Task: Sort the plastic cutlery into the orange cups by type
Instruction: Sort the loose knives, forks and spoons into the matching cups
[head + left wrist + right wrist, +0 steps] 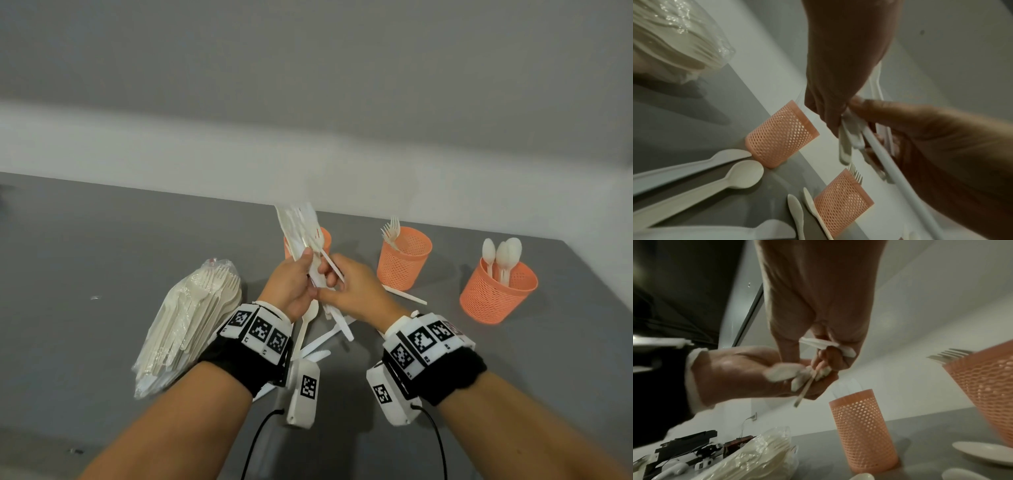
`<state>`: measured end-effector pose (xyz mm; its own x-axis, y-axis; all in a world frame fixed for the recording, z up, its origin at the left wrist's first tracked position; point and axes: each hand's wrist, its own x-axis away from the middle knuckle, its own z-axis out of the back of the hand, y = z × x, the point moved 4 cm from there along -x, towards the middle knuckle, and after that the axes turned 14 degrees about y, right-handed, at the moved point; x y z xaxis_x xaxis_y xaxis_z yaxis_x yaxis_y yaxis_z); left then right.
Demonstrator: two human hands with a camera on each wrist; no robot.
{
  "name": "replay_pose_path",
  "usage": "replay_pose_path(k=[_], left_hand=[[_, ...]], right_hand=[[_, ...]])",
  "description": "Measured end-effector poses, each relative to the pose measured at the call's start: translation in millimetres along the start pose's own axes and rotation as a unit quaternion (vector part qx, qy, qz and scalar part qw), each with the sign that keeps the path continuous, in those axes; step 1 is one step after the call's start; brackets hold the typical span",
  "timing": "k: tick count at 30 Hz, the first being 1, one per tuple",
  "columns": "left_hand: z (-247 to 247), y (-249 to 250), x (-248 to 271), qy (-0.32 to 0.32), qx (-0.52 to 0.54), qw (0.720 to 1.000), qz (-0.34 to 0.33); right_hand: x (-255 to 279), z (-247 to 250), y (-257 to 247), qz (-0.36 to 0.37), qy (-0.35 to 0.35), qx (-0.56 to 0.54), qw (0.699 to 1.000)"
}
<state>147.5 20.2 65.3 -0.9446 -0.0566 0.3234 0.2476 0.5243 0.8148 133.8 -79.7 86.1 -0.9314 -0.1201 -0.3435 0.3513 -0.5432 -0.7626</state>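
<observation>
White plastic, thin and light: loose cutlery [322,337] lies low in the frame's centre between the wrists. Above it the left hand [291,286] clamps a bundle of pieces [303,236] by the handles, while the right hand [356,291] pinches one stem [331,264] in it. They look stiff but slick and snappable, so mid-handle is probably the best hold. Farther up and right stand the orange cups [404,257], forks and spoons already inside.
</observation>
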Motion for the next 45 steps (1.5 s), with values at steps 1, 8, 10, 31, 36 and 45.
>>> replay_pose_path(k=[1,8,10,31,36,45], left_hand=[[0,-1,1,0.003,-0.007,1.0,0.005],[-3,-8,2,0.01,-0.005,1.0,0.022],[-2,-9,2,0.01,-0.007,1.0,0.02],[30,7,-12,0.057,-0.098,0.992,-0.062],[37,16,-13,0.032,-0.123,0.988,-0.09],[47,28,-17,-0.013,-0.125,0.981,-0.149]], right_hand=[[-1,3,0,0.002,0.0,0.011,1.0],[-3,5,8,-0.018,0.006,0.033,0.999],[-4,3,13,-0.038,0.004,0.036,0.999],[-50,13,11,-0.179,0.041,-0.275,0.944],[-111,11,9,-0.101,0.155,-0.292,0.938],[-133,-44,41,-0.124,0.123,-0.191,0.966]])
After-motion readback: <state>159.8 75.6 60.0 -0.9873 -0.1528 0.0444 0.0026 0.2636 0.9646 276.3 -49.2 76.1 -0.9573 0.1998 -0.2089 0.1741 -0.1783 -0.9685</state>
